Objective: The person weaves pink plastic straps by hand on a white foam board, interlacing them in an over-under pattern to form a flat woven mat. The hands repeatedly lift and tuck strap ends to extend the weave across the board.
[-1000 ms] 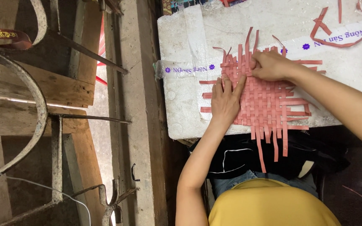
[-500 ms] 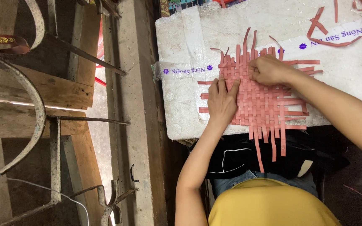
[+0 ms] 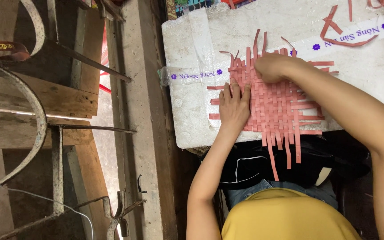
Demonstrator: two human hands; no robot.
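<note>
The left hand lies flat, fingers together and stretched out, pressing on the left part of a pink woven mat; it grips nothing. The right hand is curled at the mat's far edge, fingertips tucked among the strip ends, though whether they pinch a strip cannot be told. The mat rests on a white foam box, near its front edge, with loose strip ends sticking out on every side and several hanging over the edge toward the person's lap. A clear tape band with purple print crosses the box. A loose pink strip curls on the box beyond the mat. To the left stand wooden beams and curved metal bars.
</note>
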